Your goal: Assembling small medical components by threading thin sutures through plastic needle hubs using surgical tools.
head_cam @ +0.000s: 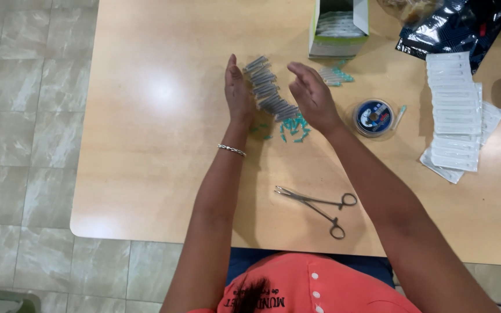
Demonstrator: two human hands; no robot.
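Hands frame a row of capped needles on a desk [146, 174].
Left hand [238, 93] flat and open against the row of capped needles [269, 93]; right hand [311, 97] loosely open just right, holding nothing.

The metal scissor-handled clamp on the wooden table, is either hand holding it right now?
No, the metal scissor-handled clamp lies alone near the table edge, while the left hand and right hand flank a row of grey capped needles.

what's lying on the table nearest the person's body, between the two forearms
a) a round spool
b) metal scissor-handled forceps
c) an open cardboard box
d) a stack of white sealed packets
b: the metal forceps with two ring handles lie on the table between the forearms, closest to the near edge, while the spool, box and white packets sit farther away.
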